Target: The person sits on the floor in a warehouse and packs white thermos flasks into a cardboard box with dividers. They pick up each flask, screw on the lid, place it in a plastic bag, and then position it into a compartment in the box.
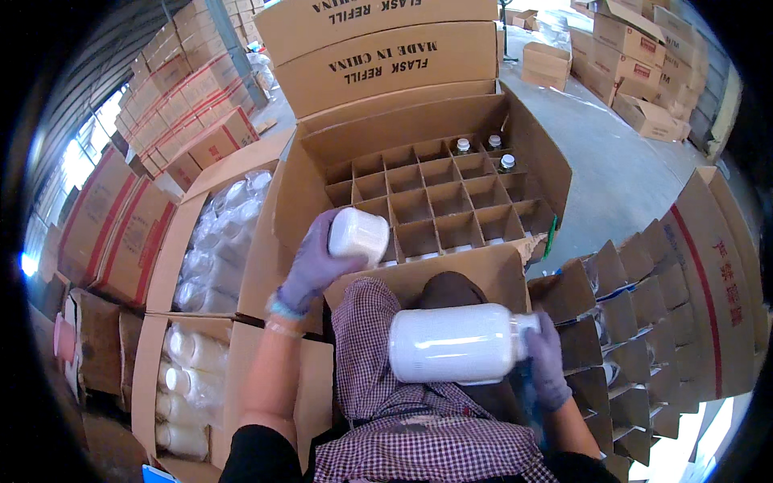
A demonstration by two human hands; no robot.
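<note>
We grip a white flask refill (457, 344) by its neck in our gloved right hand (546, 360), just below the divided carton (523, 153). Our left hand (316, 262) clasps a second white refill (359, 235) over the carton's near-left cells.

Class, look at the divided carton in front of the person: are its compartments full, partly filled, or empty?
Partly filled. The divided carton shows only three capped bottles in its far right cells; the other visible cells are empty.

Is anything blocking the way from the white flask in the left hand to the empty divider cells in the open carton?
Nothing visible does. The left hand holds the flask just over the carton near edge, and the divider cells beside it are open and empty. Only three far cells hold bottles.
</note>
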